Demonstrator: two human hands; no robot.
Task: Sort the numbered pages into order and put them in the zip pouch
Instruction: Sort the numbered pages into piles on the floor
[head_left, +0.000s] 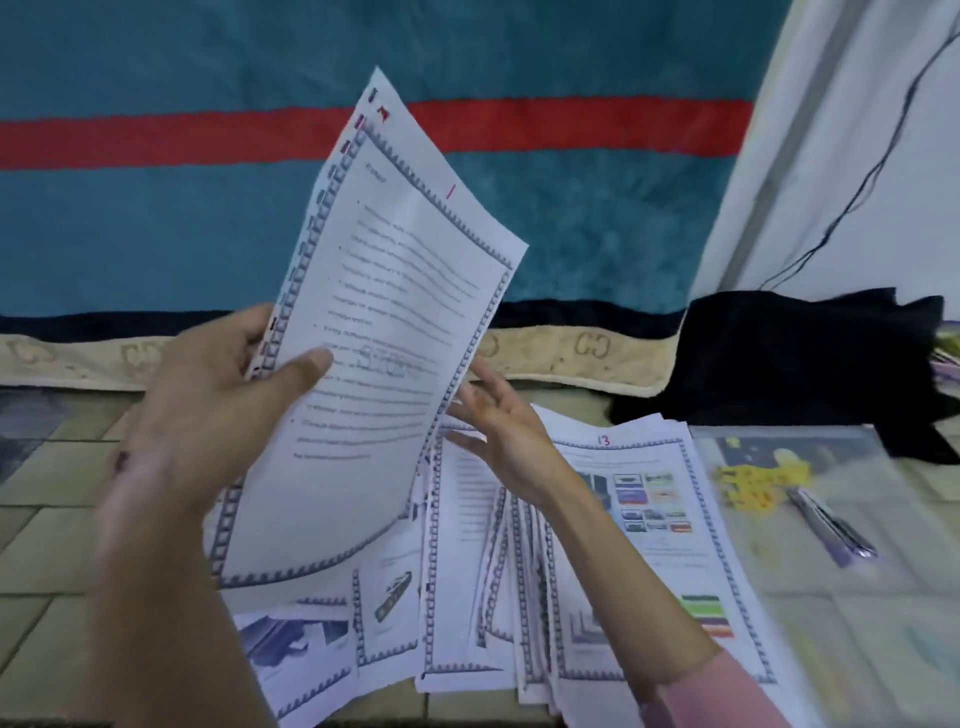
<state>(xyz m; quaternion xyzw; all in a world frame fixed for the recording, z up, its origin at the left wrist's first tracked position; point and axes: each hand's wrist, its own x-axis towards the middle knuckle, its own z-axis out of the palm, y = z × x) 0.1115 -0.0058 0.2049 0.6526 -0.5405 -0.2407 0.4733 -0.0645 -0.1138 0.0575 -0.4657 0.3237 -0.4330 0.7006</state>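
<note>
Head view: zip pouch (810, 499) (clear) holds yellow pieces (761, 483).

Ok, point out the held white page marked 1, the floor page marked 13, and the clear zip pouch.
White page marked 1 (384, 332): head view, text area.
Page marked 13 (644, 499): head view, picture grid.
Clear zip pouch (831, 462): head view, upper face.

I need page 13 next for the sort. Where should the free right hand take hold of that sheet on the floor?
Probably its far top edge, by the red "13". The white bordered sheet marked 13 lies flat on the spread pile of loose pages; the right hand hovers open just left of it, so pinch that exposed edge with thumb and fingers from above.
</note>
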